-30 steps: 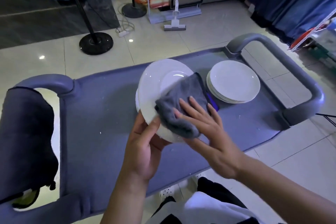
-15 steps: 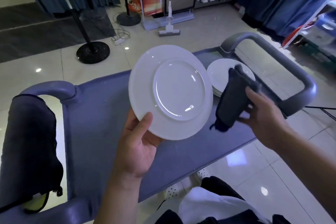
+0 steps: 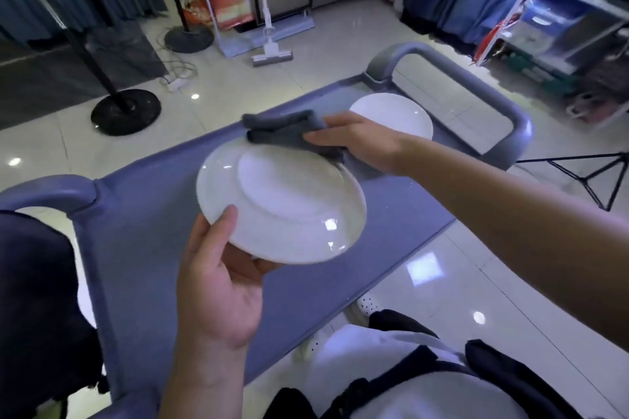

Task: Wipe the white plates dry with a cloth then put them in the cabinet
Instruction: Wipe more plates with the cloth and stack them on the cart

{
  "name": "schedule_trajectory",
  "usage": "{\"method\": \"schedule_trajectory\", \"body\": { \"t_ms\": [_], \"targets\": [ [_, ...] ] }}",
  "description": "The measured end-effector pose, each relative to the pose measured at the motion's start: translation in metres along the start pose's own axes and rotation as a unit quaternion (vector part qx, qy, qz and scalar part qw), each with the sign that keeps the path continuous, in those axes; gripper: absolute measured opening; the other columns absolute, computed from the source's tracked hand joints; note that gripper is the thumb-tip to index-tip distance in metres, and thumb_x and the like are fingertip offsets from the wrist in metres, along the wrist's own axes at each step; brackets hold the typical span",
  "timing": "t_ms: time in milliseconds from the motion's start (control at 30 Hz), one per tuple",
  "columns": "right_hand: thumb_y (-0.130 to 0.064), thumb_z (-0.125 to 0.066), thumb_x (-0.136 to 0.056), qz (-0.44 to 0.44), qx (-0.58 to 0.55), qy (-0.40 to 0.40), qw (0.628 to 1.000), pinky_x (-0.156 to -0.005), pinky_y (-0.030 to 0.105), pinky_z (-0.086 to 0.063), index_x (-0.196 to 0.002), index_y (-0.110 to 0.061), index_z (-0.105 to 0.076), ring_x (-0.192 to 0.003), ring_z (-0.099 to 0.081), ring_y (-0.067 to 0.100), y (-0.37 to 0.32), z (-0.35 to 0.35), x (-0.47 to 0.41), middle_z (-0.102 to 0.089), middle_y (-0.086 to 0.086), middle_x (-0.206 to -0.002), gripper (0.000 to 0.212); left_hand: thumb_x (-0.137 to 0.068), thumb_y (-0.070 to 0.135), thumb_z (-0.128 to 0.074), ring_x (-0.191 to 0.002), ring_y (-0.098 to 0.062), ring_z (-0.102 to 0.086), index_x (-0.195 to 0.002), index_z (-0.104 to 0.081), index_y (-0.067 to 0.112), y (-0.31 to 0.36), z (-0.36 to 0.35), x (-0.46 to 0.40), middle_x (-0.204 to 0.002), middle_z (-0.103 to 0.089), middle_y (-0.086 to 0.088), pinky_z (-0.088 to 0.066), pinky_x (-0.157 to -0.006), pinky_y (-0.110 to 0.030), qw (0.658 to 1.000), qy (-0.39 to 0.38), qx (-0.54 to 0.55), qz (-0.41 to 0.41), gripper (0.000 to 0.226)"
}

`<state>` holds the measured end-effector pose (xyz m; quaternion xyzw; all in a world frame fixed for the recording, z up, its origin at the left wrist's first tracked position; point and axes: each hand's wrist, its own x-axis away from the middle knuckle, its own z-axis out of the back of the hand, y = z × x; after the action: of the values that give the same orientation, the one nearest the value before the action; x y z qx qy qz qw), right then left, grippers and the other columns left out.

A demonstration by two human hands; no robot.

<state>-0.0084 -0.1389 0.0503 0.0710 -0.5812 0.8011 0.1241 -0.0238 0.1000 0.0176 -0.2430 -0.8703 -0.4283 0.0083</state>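
A white plate (image 3: 282, 207) is held underside-up above the cart (image 3: 143, 214), pinched at its rim by the left hand (image 3: 218, 286). A grey cloth (image 3: 289, 133) is gripped against its far edge by the right hand (image 3: 360, 143). Hard wiping could lever it loose.

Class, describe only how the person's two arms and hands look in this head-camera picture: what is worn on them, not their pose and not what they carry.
Both forearms are bare up to the picture's edge; no sleeve shows. The left hand and right hand wear no gloves, and no rings, watch or bracelet are visible. No markings can be made out.
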Motion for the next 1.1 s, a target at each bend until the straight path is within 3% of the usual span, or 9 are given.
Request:
{"method": "schedule_trajectory", "body": {
  "t_ms": [133,300,467,533,633,700,767,867,1100],
  "targets": [
    [-0.025,-0.054,-0.102,-0.034,-0.141,0.059,0.988,-0.100,0.032,-0.046,-0.106,-0.029,-0.071,-0.103,-0.067,0.006,0.041,-0.028,0.014,-0.075,-0.013,-0.105,0.017,-0.095,0.018,-0.054,-0.099,-0.016,-0.069,-0.136,-0.060,0.019,0.013,0.000,-0.004,-0.115,-0.071,0.001,-0.056,-0.054,-0.029,0.997,0.030,0.000,-0.072,0.042],
    [-0.025,-0.052,-0.103,-0.051,-0.258,0.130,0.956,-0.111,0.043,-0.042,-0.109,-0.031,-0.071,-0.101,-0.064,0.007,0.047,-0.084,0.032,-0.072,-0.010,-0.106,0.021,-0.101,0.005,-0.049,-0.103,-0.016,-0.071,-0.118,-0.065,0.028,0.009,-0.010,-0.007,-0.111,-0.074,0.006,-0.063,-0.070,-0.044,0.991,0.062,-0.023,-0.117,0.032],
    [-0.040,-0.057,-0.089,-0.054,-0.246,0.134,0.958,-0.112,0.058,-0.037,-0.110,-0.006,-0.064,-0.103,-0.054,0.045,0.034,-0.110,0.050,-0.057,0.034,-0.109,0.041,-0.103,0.000,-0.048,-0.109,-0.021,-0.069,-0.125,-0.062,0.023,0.002,-0.018,-0.014,-0.112,-0.073,0.006,-0.061,-0.077,-0.053,0.982,0.101,-0.049,-0.150,0.034],
    [-0.037,-0.055,-0.090,-0.015,-0.219,0.109,0.969,-0.098,0.044,-0.046,-0.104,-0.018,-0.070,-0.095,-0.056,0.031,0.032,-0.119,0.059,-0.059,0.024,-0.100,0.028,-0.104,0.000,-0.048,-0.110,-0.021,-0.069,-0.128,-0.061,0.021,0.001,-0.017,-0.019,-0.114,-0.073,0.004,-0.061,-0.078,-0.050,0.980,0.112,-0.051,-0.155,0.035],
    [-0.031,-0.057,-0.088,0.032,-0.153,0.052,0.986,-0.111,0.023,-0.034,-0.119,-0.028,-0.072,-0.134,-0.041,-0.008,0.026,-0.118,0.067,-0.050,-0.027,-0.142,0.034,-0.104,0.001,-0.047,-0.103,-0.018,-0.070,-0.129,-0.061,0.018,-0.002,-0.009,-0.029,-0.114,-0.073,0.000,-0.058,-0.068,-0.032,0.980,0.127,-0.032,-0.148,0.033],
    [-0.028,-0.058,-0.088,0.041,-0.084,-0.005,0.996,-0.116,0.027,-0.027,-0.126,-0.028,-0.070,-0.142,-0.031,-0.007,0.026,-0.105,0.067,-0.046,-0.028,-0.148,0.039,-0.104,0.000,-0.046,-0.101,-0.015,-0.069,-0.129,-0.061,0.017,-0.003,-0.001,-0.037,-0.113,-0.073,-0.002,-0.056,-0.073,-0.026,0.980,0.135,-0.009,-0.143,0.034],
    [-0.025,-0.058,-0.089,0.016,-0.094,-0.051,0.994,-0.111,0.032,-0.033,-0.125,-0.024,-0.071,-0.131,-0.047,0.001,0.030,-0.086,0.066,-0.062,-0.011,-0.137,0.039,-0.103,-0.001,-0.045,-0.103,-0.017,-0.070,-0.130,-0.060,0.016,-0.005,0.008,-0.042,-0.115,-0.073,-0.004,-0.057,-0.076,-0.028,0.984,0.127,0.001,-0.122,0.035],
    [-0.026,-0.066,-0.086,-0.094,-0.230,0.015,0.968,-0.099,0.049,-0.051,-0.117,-0.015,-0.073,-0.107,-0.066,0.027,0.035,-0.055,0.064,-0.072,0.014,-0.117,0.034,-0.098,0.002,-0.052,-0.105,-0.024,-0.071,-0.131,-0.061,0.021,-0.005,0.024,-0.046,-0.122,-0.072,-0.005,-0.062,-0.069,-0.041,0.994,0.079,0.006,-0.074,0.039],
    [-0.038,-0.054,-0.101,-0.173,-0.242,0.198,0.934,-0.083,0.054,-0.058,-0.110,-0.031,-0.063,-0.109,-0.066,0.028,0.031,-0.017,0.047,-0.069,0.006,-0.120,0.014,-0.087,0.013,-0.060,-0.111,-0.017,-0.068,-0.120,-0.072,0.035,-0.014,0.036,-0.036,-0.125,-0.071,0.000,-0.059,-0.076,-0.036,0.997,-0.018,-0.075,-0.025,0.041]
  ]
}}
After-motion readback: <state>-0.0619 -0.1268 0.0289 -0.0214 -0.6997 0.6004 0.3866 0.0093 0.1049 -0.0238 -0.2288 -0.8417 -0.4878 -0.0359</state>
